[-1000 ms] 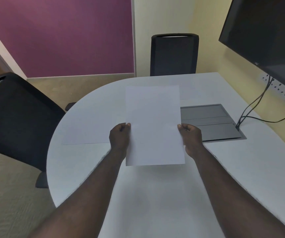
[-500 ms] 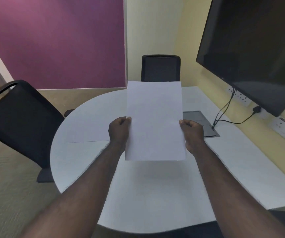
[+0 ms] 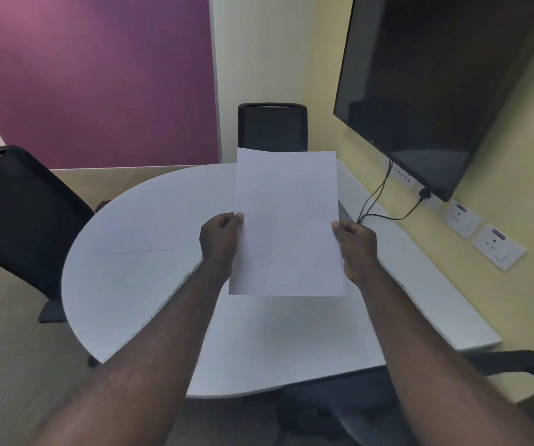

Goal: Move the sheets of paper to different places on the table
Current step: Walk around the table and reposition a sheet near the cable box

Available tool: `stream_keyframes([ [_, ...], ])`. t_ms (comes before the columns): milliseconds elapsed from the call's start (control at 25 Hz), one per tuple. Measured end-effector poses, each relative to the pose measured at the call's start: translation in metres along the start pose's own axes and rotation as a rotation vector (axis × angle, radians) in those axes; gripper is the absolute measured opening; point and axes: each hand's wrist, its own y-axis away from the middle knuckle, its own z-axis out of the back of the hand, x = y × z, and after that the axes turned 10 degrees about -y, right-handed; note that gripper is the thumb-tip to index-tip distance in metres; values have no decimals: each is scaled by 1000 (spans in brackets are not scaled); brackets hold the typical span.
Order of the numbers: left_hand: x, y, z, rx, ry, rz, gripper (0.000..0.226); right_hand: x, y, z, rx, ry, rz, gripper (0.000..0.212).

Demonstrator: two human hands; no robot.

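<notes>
I hold a blank white sheet of paper (image 3: 286,223) upright in the air above the white table (image 3: 149,294). My left hand (image 3: 219,241) pinches its left edge and my right hand (image 3: 355,247) pinches its right edge, both about halfway up. A second white sheet (image 3: 137,235) lies flat on the table's left part, barely distinct from the tabletop except for its near edge. The held sheet hides the table's middle behind it.
Black chairs stand at the left (image 3: 18,217), at the far end (image 3: 272,127) and near me at the lower right (image 3: 523,381). A large dark screen (image 3: 436,85) hangs on the right wall above sockets (image 3: 497,247), with cables (image 3: 378,204) running down to the table.
The sheet has risen from low over the table to a higher, more upright position. The view has pulled back and up, and the sheet now hides the grey panel in the table.
</notes>
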Motion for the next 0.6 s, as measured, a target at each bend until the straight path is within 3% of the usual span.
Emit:
stream_keyframes([
  [280, 19, 78, -83, -35, 17, 40, 16, 8, -17, 113, 70, 109, 4, 28],
  [600, 25, 110, -144, -37, 7, 74, 11, 4, -53, 171, 86, 140, -9, 30],
])
